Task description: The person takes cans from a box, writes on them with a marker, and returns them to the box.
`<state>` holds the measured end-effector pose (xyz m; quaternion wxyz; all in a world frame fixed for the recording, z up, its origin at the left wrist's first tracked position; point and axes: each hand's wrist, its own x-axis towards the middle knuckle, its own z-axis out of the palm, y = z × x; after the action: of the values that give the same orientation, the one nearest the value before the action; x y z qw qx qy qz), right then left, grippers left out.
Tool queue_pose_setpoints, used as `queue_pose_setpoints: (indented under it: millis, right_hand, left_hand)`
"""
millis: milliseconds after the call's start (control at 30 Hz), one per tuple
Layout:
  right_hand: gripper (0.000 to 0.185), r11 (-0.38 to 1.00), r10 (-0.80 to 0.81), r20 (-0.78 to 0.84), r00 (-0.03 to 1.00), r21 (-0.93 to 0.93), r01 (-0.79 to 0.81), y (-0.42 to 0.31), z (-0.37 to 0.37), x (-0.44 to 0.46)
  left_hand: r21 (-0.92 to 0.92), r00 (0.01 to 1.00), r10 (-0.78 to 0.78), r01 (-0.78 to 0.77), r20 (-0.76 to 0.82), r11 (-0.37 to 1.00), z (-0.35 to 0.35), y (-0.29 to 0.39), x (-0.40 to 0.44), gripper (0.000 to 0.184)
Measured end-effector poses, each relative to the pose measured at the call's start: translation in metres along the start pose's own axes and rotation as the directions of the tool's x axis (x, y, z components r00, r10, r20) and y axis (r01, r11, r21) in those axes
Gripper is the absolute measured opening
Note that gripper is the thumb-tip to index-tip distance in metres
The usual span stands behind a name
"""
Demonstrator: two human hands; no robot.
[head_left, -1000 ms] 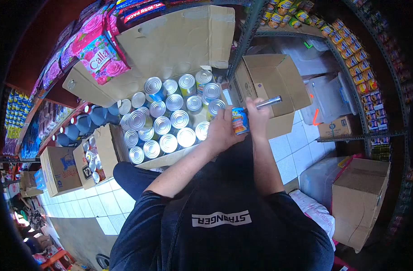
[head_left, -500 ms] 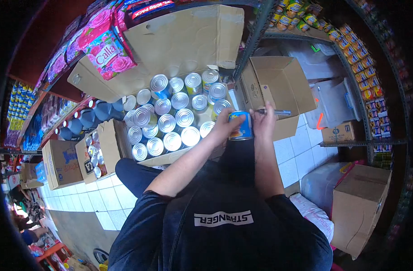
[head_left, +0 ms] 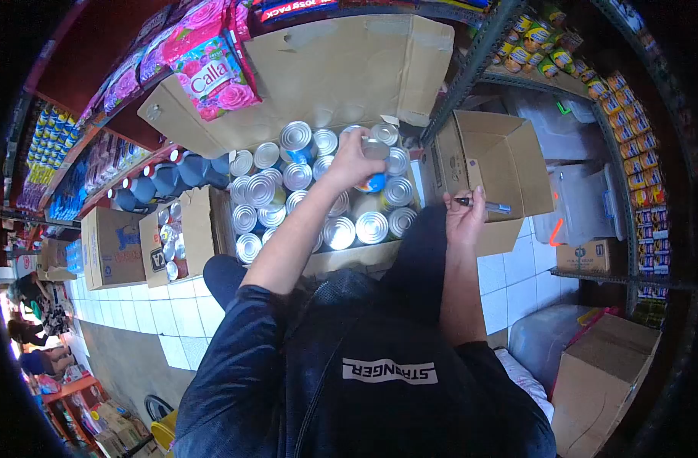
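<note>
My left hand reaches over an open carton and is closed around a can with a blue label. Many silver-lidded cans stand packed side by side in that carton, some stacked higher than others. To the right, my right hand holds a marker pen between thumb and fingers, its clear barrel pointing right. That hand is just in front of an empty-looking open cardboard box.
At left, smaller cartons stand on white tiles, one holding cans. Blue jugs line the left shelf, and a pink Calla pack hangs above. A metal shelf post rises behind the cans. People sit at far left.
My left hand has carried the blue-labelled can from in front of my chest forward and left over the carton. My right hand, no longer beside the can, still holds the marker pen.
</note>
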<state>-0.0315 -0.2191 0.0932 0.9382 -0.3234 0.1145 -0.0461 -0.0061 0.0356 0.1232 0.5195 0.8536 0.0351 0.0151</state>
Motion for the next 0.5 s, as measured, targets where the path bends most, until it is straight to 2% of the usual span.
queue_pose_setpoints:
  millis: [67,167,200,300,500]
  right_hand:
    - [0.02,0.997,-0.036,0.004,0.999,-0.073,0.037,0.002,0.009,-0.003]
    - [0.02,0.989,-0.054,0.048,0.997,-0.137,0.06,0.002,0.009,-0.005]
    - [0.02,0.984,-0.058,0.05,0.997,-0.163,0.065,0.002,0.011,-0.006]
    - [0.018,0.971,-0.062,0.062,0.996,-0.227,0.074,0.003,0.012,-0.006]
    - [0.018,0.953,-0.054,0.101,0.993,-0.293,0.082,0.007,0.012,-0.004]
  left_hand:
    - [0.141,0.995,0.1,-0.097,-0.019,0.985,0.003,-0.011,0.007,0.076]
    - [0.218,0.981,0.192,-0.192,0.021,0.957,0.014,-0.036,0.013,0.074]
    - [0.357,0.973,0.231,-0.225,0.026,0.906,0.017,-0.041,0.012,0.071]
    - [0.413,0.975,0.153,-0.206,0.158,0.887,0.022,-0.056,0.011,0.07]
    - [0.524,0.964,0.178,-0.256,0.195,0.812,0.022,-0.065,0.008,0.066]
